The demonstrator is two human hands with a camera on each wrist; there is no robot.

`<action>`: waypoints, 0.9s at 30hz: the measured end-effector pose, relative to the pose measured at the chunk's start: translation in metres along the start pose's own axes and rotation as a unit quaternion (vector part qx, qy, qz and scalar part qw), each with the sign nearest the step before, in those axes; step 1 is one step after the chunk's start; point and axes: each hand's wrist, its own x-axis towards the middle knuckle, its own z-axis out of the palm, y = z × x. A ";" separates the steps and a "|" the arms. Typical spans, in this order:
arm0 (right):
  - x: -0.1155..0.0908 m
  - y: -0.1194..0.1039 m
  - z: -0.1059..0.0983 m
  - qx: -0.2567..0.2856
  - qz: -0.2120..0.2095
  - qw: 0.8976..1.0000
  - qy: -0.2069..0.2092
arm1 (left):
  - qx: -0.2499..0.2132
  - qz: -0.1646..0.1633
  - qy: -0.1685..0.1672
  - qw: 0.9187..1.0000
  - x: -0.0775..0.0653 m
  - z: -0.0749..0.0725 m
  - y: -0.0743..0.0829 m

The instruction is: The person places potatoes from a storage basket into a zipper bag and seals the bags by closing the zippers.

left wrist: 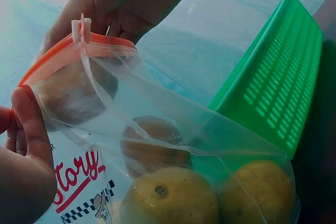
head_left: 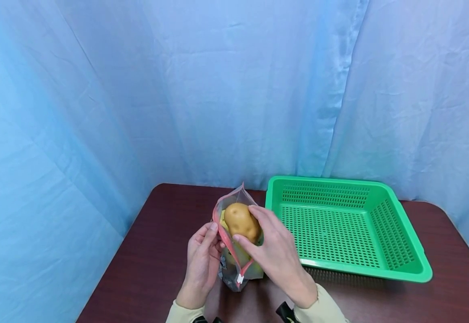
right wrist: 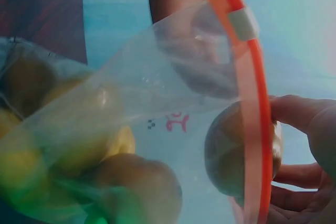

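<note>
A clear zip bag [head_left: 229,244] with a red-orange zip edge stands with its mouth spread. My left hand [head_left: 203,260] pinches the near-left edge of that mouth between thumb and fingers. With thumb and fingertips, my right hand [head_left: 276,251] grips a tan, dimpled potato [head_left: 242,220] in the bag's mouth. A white slider [head_left: 240,279] sits at the near end of the zip. Through the plastic in the left wrist view show a brownish lump [left wrist: 155,142] and round yellow fruits [left wrist: 168,198]. Red "Story" lettering [left wrist: 79,177] is printed on the bag.
A green slotted plastic basket [head_left: 414,269] stands right of the bag, close to my right hand. Both rest on a dark reddish-brown table [head_left: 149,260]. Blue-white curtains [head_left: 234,89] hang behind and to the left of it.
</note>
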 end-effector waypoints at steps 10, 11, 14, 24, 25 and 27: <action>0.005 0.001 0.010 -0.049 -0.035 0.997 -0.040 | 0.011 0.003 0.004 1.000 0.000 -0.004 0.001; 0.005 0.002 0.010 -0.057 -0.038 0.997 -0.045 | 0.012 0.004 0.004 1.000 0.000 -0.004 0.001; 0.005 0.002 0.012 -0.084 -0.046 0.994 -0.060 | 0.012 0.005 0.003 1.000 0.000 -0.005 0.002; 0.003 0.007 0.006 -0.024 -0.056 0.996 -0.072 | 0.006 0.021 -0.020 1.000 0.000 -0.007 0.002; 0.001 0.008 0.004 -0.014 -0.061 0.996 -0.061 | 0.007 0.022 -0.024 0.999 0.000 -0.007 0.003; -0.004 0.010 -0.001 -0.001 -0.072 0.997 -0.035 | 0.009 0.025 -0.031 0.999 0.000 -0.008 0.003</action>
